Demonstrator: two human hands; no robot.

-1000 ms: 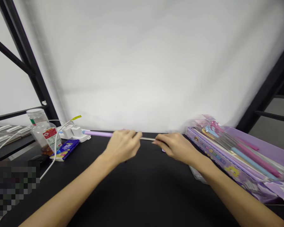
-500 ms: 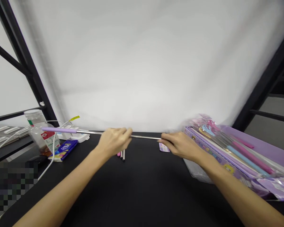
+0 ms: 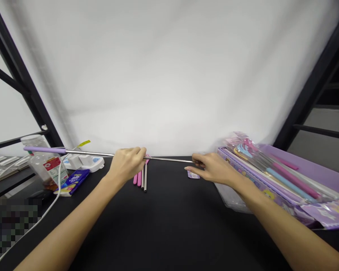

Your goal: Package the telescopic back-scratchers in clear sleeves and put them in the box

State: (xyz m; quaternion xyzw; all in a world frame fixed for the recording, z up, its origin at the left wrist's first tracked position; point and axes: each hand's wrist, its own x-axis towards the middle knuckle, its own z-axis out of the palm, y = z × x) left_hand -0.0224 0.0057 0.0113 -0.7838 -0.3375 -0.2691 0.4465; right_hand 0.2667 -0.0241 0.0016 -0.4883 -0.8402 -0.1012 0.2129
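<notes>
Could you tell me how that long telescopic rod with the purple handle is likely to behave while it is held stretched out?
The telescopic rod looks thin and metallic, so probably stiff but slightly whippy. Left hand and right hand pinch it; smooth sections may slip.

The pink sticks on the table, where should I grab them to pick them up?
Grab the pink sticks near their front ends, coming from above and the front. They lie flat on the black table, pointing away; their far ends sit under the left hand and the metal rod.
</notes>
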